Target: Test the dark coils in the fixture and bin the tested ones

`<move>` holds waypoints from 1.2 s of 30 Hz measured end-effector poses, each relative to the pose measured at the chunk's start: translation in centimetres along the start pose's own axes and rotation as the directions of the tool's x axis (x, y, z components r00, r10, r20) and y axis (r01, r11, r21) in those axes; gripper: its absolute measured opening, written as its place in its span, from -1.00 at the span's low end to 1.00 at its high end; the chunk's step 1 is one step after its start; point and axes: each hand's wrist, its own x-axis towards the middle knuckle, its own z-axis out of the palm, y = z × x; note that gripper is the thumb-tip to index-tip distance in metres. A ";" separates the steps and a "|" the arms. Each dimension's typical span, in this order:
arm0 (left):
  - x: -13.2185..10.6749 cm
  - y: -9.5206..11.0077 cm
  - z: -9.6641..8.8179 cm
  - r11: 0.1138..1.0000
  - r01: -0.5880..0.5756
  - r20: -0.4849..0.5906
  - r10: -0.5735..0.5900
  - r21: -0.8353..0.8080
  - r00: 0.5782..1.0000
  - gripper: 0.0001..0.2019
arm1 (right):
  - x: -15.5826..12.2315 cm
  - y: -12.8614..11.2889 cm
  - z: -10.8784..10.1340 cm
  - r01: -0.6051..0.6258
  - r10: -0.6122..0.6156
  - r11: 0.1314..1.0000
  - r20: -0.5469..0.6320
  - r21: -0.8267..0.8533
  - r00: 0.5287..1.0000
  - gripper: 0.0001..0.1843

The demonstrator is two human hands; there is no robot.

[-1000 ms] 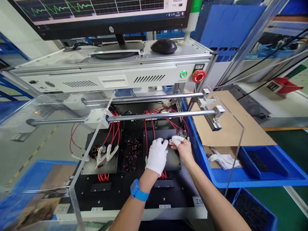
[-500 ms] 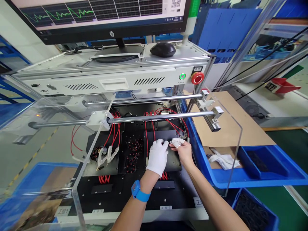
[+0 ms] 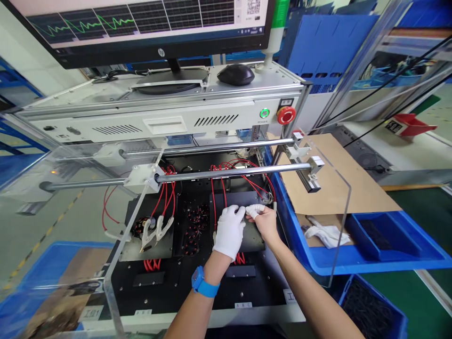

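Observation:
My left hand (image 3: 230, 231), in a white glove and with a blue band on its wrist, is closed over the right black plate (image 3: 252, 234). Whatever its curled fingers grip is hidden beneath them. Close against its fingertips, my right hand (image 3: 262, 220) is pinched shut, with white covers on some fingers; what lies in the pinch is too small to make out. Red wires (image 3: 223, 188) run down behind the left hand. To its left are several small wound coils (image 3: 192, 235) with dark and reddish windings. White-handled clips (image 3: 163, 229) stand by another coil (image 3: 141, 226) on the left plate (image 3: 164, 245).
Metal rails (image 3: 233, 172) and a clear guard (image 3: 116, 254) stretch across the bench. Behind stands a machine housing with a red stop button (image 3: 286, 115) and a monitor (image 3: 151, 54). On the right, a blue tray (image 3: 318, 263) holds cardboard and a white glove (image 3: 328, 234).
My right hand has shifted slightly left, bringing its fingertips up to those of my left hand. The left hand stays over the same plate. The whole view has shifted a little.

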 end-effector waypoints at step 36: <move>0.0 -0.7 0.5 0.954 0.113 -0.105 -0.147 -0.278 0.984 -0.07 | 3.7 -3.5 -0.2 0.712 -0.256 0.527 0.712 -0.463 0.653 -0.85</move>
